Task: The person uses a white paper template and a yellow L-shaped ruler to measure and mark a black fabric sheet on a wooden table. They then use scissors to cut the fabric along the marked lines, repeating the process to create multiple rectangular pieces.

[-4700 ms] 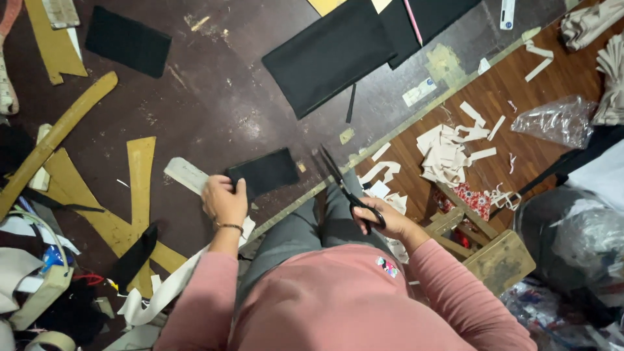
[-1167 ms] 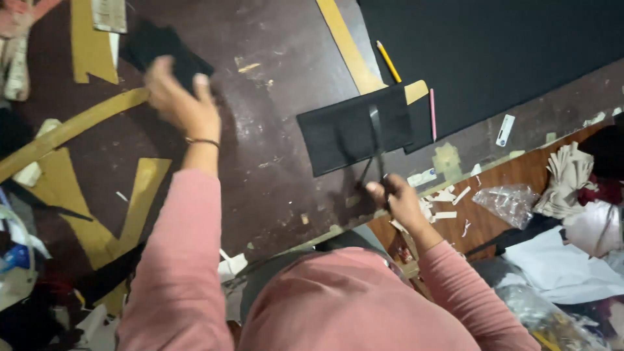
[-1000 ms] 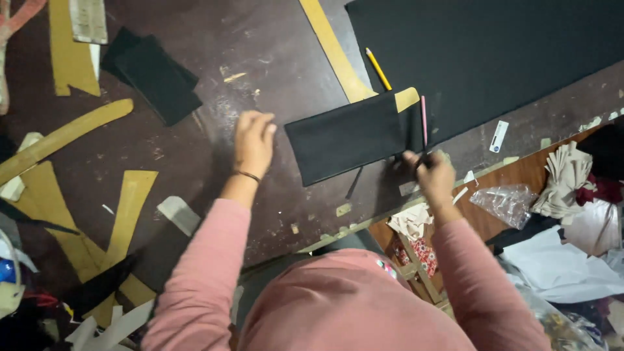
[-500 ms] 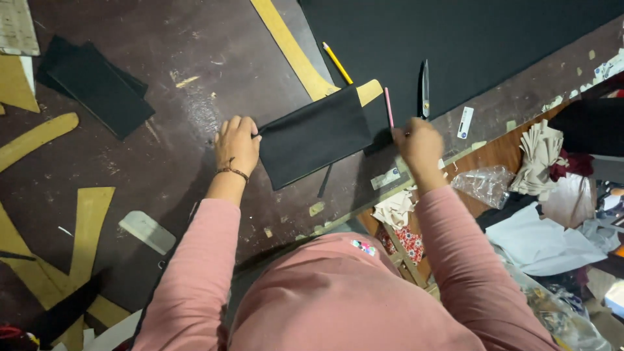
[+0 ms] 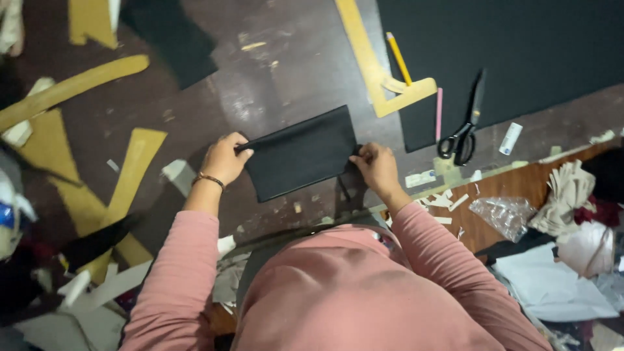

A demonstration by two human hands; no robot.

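A rectangular piece of black fabric point(image 5: 300, 153) lies on the dark worktable point(image 5: 286, 58) in front of me. My left hand point(image 5: 225, 158) pinches its left edge, a thin bracelet on the wrist. At the fabric's right edge, my right hand point(image 5: 376, 166) grips it with closed fingers. Black-handled scissors point(image 5: 465, 123) lie apart on the table to the right, on the edge of a large black sheet point(image 5: 520, 52).
A yellow ruler-like pattern strip point(image 5: 376, 60), a yellow pencil point(image 5: 398, 57) and a pink chalk stick point(image 5: 439, 113) lie near the large sheet. Yellow card patterns point(image 5: 123, 188) and another black fabric piece point(image 5: 175, 39) sit at left. Scraps and a plastic bag point(image 5: 507, 213) crowd the wooden surface at right.
My right hand has put the scissors down on the table and moved to the fabric's right edge. My left hand came back from the far left to hold the fabric's left edge.
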